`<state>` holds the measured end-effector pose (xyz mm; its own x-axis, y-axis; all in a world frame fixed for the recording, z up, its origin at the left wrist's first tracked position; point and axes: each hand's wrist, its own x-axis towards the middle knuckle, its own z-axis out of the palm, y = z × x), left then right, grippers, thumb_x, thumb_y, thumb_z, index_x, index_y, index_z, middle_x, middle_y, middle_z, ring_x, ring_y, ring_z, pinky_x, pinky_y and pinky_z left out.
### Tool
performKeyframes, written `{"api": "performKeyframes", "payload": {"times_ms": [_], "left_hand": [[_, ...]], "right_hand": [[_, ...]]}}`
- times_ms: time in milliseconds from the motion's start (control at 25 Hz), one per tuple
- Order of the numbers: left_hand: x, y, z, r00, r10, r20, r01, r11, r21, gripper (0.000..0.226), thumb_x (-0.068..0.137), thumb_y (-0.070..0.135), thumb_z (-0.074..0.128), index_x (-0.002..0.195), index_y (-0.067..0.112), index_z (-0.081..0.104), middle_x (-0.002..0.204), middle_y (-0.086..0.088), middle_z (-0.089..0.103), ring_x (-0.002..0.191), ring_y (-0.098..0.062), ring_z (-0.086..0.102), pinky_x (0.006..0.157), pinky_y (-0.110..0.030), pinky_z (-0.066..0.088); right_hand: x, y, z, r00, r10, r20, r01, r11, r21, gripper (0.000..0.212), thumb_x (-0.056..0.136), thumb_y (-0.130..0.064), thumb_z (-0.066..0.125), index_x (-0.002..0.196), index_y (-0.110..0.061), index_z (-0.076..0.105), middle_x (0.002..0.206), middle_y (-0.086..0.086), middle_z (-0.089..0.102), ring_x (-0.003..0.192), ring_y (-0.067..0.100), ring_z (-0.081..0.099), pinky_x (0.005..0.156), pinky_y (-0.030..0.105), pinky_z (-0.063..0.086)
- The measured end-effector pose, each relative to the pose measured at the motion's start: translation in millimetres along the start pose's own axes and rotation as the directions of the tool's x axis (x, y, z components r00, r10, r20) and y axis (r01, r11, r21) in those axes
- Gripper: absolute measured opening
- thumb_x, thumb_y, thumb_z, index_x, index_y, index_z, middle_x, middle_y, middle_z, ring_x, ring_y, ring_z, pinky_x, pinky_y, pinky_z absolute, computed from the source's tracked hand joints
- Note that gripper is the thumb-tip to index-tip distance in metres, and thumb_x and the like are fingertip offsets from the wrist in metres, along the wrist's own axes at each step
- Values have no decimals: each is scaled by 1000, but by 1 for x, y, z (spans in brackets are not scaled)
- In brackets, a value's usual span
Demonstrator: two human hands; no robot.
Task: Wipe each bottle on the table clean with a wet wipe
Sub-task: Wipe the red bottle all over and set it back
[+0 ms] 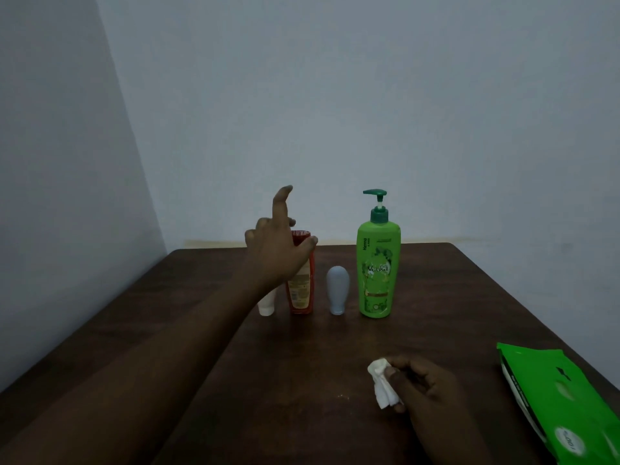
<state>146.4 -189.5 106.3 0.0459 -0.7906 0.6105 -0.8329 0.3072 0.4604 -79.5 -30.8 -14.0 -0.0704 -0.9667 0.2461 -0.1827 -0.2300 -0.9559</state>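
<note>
Wet wipe point(382, 384), crumpled, sits pinched in our right hand point(426, 391) over the near tabletop point(302, 364), wipe pack point(563, 404) to its right. Farther off, our left hand point(275, 250) spreads open at the red bottle point(300, 290), which stands in a row with white tube point(267, 305), grey bottle point(338, 290) and green pump bottle point(377, 270). We judge most wiping remains.

The left grip point(275, 250) and its wrist hide most of a white tube point(266, 307), leaving only its lower end, and cover the upper left of the red bottle point(300, 293); whether the thumb touches that bottle cannot be told. The bottle's label print is too small to read. Part of the wet wipe point(380, 384) is buried in the right grip point(422, 387). The green wipes pack point(563, 401) runs out past the right and bottom edges
</note>
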Motion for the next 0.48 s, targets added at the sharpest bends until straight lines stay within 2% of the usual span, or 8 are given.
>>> {"api": "performKeyframes", "payload": {"times_ms": [80,200,280,360,400,480], "left_hand": [[6,0,3,997,-52,57,50,998,33,103,85,49,72,156,39,-2,120,-5,70,117,-33,62,102,-58,40],[14,-2,6,992,-106,62,105,994,22,104,82,49,72,153,40,-3,101,-4,70,104,-32,65,97,-57,49],[17,-1,5,992,-107,74,109,994,-29,105,81,43,73,154,38,-3,84,-2,68,87,-27,68,85,-51,57],[18,2,0,989,-101,107,108,992,-66,105,82,31,73,156,33,-2,70,-3,65,70,-21,69,67,-38,60],[18,4,-4,987,-104,123,114,990,-78,105,81,26,72,156,33,-1,69,-5,66,66,-20,69,63,-35,60],[17,6,-15,975,-155,158,174,978,-119,105,77,23,72,154,37,2,74,-10,70,69,-23,71,65,-38,62]], "right_hand": [[2,2,0,1000,3,-17,-4,1000,-17,37,90,-4,67,79,-38,78,69,7,73,56,12,64,55,27,52],[2,2,0,1000,-1,-21,1,1000,-7,38,89,-3,67,77,-37,78,67,8,73,52,11,62,53,25,50],[2,3,0,1000,-14,-19,14,1000,-11,37,89,-2,67,77,-36,78,64,9,71,50,11,61,53,27,50],[2,3,-1,1000,-15,-17,14,1000,-5,36,89,-2,67,77,-34,78,63,9,71,50,10,60,53,27,49],[2,4,-1,1000,-18,-16,18,1000,-3,36,89,-1,66,77,-33,78,63,9,71,50,9,60,52,26,49],[2,3,-1,999,-36,-11,36,999,8,36,89,1,65,77,-29,79,62,10,70,50,8,58,52,23,48]]}}
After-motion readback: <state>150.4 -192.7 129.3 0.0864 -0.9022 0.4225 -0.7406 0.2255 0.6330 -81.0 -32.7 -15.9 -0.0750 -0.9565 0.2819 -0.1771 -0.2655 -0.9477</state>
